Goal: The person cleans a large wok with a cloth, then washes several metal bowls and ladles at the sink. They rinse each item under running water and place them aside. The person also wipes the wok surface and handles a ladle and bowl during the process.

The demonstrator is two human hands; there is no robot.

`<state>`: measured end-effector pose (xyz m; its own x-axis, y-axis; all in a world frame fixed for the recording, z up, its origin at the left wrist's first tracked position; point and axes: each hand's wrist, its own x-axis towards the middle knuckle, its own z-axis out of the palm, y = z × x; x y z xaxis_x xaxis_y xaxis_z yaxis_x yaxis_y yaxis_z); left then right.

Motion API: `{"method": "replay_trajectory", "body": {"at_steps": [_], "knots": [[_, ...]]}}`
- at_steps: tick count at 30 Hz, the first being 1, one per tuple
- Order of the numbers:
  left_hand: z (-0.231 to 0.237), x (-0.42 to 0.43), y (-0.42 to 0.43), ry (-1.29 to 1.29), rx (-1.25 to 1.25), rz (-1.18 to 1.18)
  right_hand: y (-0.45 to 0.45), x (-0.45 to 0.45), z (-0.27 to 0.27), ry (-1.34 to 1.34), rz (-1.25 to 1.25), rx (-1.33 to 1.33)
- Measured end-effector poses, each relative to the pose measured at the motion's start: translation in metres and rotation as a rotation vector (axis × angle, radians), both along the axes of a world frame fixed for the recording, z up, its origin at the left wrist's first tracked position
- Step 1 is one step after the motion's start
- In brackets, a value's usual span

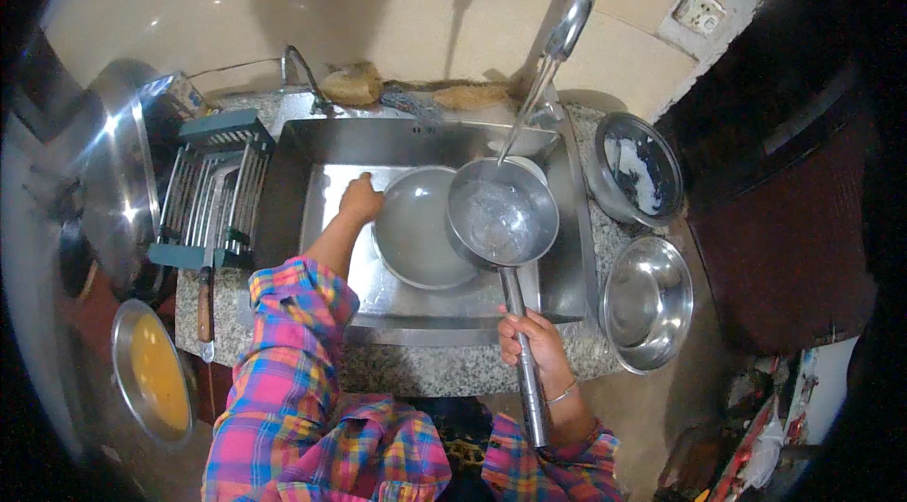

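My right hand [535, 339] grips the long metal handle of a saucepan [506, 211], holding it over the right half of the steel sink [333, 318]. A stream of water falls from the curved tap [567, 27] into the pan, where water splashes and bubbles. Under and left of the pan, a wide round metal bowl [424, 240] holds cloudy water on the sink floor. The pan hides the bowl's right side. At the bowl's upper left rim is my left hand [361, 199], its fingers closed around the edge and its fingertips partly hidden.
Left of the sink, a knife with a wooden handle [205, 304] lies across a dish rack [244, 148]. Lower left stands a bowl of yellow-orange liquid [159, 374]. On the right counter are a dark-lined pot [606, 176] and a shiny steel bowl [638, 304]. A wall socket [700, 12] is upper right.
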<state>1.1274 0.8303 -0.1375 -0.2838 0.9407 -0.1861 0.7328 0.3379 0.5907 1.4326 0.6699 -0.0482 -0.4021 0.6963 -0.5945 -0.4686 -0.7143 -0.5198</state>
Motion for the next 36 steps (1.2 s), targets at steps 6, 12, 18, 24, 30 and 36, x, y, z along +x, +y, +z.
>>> {"method": "replay_trajectory", "body": {"at_steps": [6, 12, 18, 24, 30, 36], "knots": [[0.074, 0.049, -0.108, -0.654, -0.17, -0.332, 0.013, -0.016, -0.018, -0.14, 0.023, 0.12], [0.132, 0.111, -0.218, -1.086, -0.398, -0.44, 0.013, -0.043, -0.032, -0.174, -0.088, 0.201], [0.141, 0.149, -0.245, -1.342, -0.293, -0.061, 0.007, -0.059, -0.047, -0.134, -0.17, 0.183], [0.134, 0.154, -0.249, -1.213, -0.288, 0.017, -0.001, -0.064, -0.052, -0.033, -0.165, 0.108], [0.126, 0.157, -0.255, -1.026, -0.264, -0.021, -0.002, -0.052, -0.052, 0.062, -0.038, 0.036], [0.12, 0.159, -0.26, -0.736, -0.123, -0.139, 0.011, -0.043, -0.056, 0.339, 0.171, -0.066]]}}
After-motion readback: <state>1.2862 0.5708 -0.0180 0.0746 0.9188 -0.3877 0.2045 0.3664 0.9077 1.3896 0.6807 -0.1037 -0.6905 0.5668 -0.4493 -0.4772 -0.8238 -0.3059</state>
